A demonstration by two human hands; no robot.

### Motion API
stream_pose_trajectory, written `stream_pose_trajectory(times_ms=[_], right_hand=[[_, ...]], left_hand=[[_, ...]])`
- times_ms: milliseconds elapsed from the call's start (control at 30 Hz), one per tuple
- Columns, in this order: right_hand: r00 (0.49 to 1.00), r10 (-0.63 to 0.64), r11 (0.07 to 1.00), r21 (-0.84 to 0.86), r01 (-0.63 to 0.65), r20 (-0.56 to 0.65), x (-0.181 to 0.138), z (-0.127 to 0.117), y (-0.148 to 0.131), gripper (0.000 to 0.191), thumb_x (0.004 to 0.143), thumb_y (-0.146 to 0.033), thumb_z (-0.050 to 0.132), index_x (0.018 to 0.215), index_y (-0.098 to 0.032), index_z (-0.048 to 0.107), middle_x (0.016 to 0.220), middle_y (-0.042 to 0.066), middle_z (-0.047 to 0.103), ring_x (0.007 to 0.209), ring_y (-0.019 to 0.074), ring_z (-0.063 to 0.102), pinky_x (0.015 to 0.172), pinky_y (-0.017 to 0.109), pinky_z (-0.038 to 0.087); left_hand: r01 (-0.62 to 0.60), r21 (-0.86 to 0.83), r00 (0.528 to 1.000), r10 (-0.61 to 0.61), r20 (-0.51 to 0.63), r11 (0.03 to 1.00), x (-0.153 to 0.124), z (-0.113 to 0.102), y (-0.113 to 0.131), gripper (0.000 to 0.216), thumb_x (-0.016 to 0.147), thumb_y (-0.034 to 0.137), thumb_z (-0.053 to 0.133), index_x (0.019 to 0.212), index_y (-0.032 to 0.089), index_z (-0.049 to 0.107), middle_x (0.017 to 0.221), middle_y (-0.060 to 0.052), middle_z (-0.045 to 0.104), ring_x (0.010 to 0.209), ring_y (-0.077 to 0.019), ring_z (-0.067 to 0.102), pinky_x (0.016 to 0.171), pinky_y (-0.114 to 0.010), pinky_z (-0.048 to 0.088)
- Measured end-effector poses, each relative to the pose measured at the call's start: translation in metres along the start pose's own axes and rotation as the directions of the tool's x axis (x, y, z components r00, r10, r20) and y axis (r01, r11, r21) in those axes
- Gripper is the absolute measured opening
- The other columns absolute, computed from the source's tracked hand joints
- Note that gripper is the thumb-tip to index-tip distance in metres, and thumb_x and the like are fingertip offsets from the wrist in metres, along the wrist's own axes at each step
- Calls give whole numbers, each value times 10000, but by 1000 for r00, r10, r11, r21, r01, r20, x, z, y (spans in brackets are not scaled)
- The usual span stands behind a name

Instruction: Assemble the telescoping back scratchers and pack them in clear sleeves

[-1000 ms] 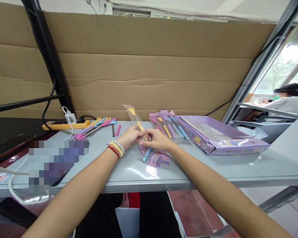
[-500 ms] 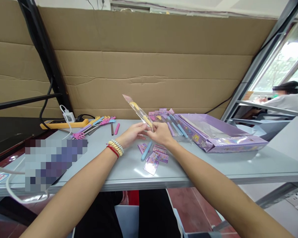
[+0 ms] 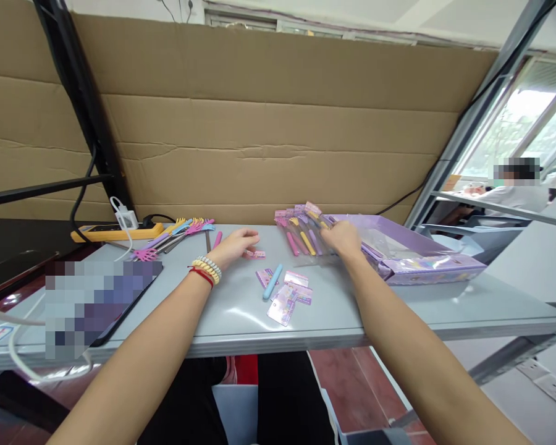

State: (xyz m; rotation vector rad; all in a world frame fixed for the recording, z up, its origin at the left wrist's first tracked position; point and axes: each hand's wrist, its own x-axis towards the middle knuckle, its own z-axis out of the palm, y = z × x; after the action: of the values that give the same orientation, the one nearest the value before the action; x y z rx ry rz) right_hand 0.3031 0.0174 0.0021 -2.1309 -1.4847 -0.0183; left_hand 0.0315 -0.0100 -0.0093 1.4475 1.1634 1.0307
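My left hand [image 3: 234, 248] rests low over the table, its index finger stretched out. Its lower fingertips touch a small pink card [image 3: 256, 254], and I cannot tell whether they grip it. My right hand [image 3: 343, 240] is closed around a clear-bagged stick with a yellow part [image 3: 315, 213] and a pink top. It is over a row of similar bagged sticks [image 3: 304, 238] in pink, yellow and purple. Between my hands lie a light-blue handle [image 3: 272, 282] and several purple printed cards [image 3: 283, 304].
An open purple box [image 3: 438, 272] stands right of my right hand. Several colourful claw-headed rods [image 3: 180, 232] lie at the back left beside a yellow power strip [image 3: 120, 232]. A dark-edged, blurred-out device [image 3: 130, 309] lies front left. Another person [image 3: 514, 191] sits far right.
My right hand has carried the bagged yellow stick rightward and down to the row of bagged sticks. My left hand has let go of it and moved left, and the pink card now shows.
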Motion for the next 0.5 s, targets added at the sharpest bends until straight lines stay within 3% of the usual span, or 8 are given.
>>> stream_pose_trajectory(times_ms=[233, 500], right_hand=[[987, 20, 982, -187, 10, 160, 1, 10, 3, 503, 754, -384, 550, 1173, -118, 634, 1192, 224, 616, 1079, 342, 604, 832, 421, 480], [969, 19, 965, -257, 46, 245, 1, 16, -1, 559, 804, -396, 480, 1241, -69, 600, 1329, 248, 512, 1222, 374, 495, 929, 469, 436]], left_hand=[[15, 130, 1000, -17, 18, 991, 1, 2, -3, 286, 740, 264, 671, 997, 159, 600, 1069, -109, 641, 787, -164, 634, 583, -241, 481], [-17, 231, 998, 4, 55, 973, 3, 0, -8, 298, 734, 282, 670, 999, 161, 609, 1019, -97, 661, 793, -181, 635, 554, -237, 458]])
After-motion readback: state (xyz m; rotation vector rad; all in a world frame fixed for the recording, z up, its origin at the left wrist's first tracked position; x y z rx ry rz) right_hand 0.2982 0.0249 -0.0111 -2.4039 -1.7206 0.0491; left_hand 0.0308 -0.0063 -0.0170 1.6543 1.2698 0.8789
